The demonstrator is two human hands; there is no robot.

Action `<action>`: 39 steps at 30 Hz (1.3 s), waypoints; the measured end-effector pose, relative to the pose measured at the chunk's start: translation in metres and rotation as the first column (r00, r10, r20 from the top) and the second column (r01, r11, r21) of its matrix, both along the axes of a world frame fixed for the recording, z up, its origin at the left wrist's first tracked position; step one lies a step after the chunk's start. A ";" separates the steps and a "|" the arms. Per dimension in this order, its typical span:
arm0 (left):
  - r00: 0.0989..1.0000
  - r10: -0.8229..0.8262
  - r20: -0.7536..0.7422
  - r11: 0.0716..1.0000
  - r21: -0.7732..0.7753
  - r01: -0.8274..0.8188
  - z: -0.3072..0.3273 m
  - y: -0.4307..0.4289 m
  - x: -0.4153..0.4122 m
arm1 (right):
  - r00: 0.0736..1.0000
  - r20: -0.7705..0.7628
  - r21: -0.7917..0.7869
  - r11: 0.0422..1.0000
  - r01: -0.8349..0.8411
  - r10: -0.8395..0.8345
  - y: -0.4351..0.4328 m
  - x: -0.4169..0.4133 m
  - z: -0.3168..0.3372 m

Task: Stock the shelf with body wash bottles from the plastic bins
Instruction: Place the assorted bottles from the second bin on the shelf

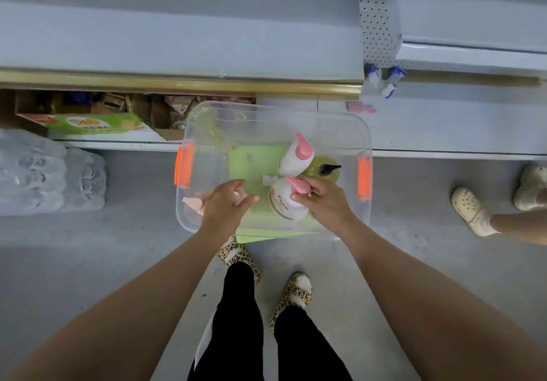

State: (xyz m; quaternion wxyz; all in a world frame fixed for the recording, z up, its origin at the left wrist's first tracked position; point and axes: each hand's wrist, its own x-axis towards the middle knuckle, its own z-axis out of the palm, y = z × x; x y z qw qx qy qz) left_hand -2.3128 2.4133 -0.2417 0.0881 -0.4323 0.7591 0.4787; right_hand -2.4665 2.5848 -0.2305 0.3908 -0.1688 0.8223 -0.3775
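Observation:
A clear plastic bin point(334, 120) with orange handles sits on the floor in front of the grey shelf point(177, 40). Inside stand a white body wash bottle point(296, 158) with a pink pump, a yellow-green bottle point(322, 169) with a black pump, and a second white pink-pump bottle point(284, 203). My right hand point(322, 200) pinches the pump of that nearer white bottle. My left hand point(225, 203) reaches into the bin's left side and curls round a pale pink bottle point(196, 201), mostly hidden beneath it.
A green sheet point(254, 158) lines the bin's bottom. Shrink-wrapped water bottles point(50, 176) lie on the floor at left. Cartons and a green box point(97, 124) fill the low shelf. Another person's feet in white clogs point(470, 210) stand at right. My own feet point(293, 292) are below the bin.

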 end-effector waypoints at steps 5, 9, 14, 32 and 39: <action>0.991 -0.060 -0.120 0.998 -0.014 0.059 0.035 0.007 -0.028 | 0.983 0.183 -0.151 0.987 0.051 -0.022 0.001 -0.051 0.051; 0.985 -0.067 -0.161 0.973 0.208 0.100 0.057 0.014 -0.065 | 0.927 0.367 -0.239 0.956 0.169 -0.072 0.003 -0.082 0.076; 0.993 0.071 -0.092 0.851 0.526 -0.013 0.058 0.024 -0.089 | 0.831 0.527 -0.242 0.906 0.347 -0.177 0.005 -0.098 0.077; 0.927 0.376 0.009 0.886 0.289 -0.362 -0.027 0.065 -0.114 | 0.794 0.563 -0.230 0.879 0.418 -0.230 0.080 -0.123 0.041; 0.970 0.225 -0.087 0.959 0.194 -0.205 -0.078 0.055 -0.144 | 0.789 0.553 -0.266 0.840 0.472 -0.269 0.085 -0.132 0.026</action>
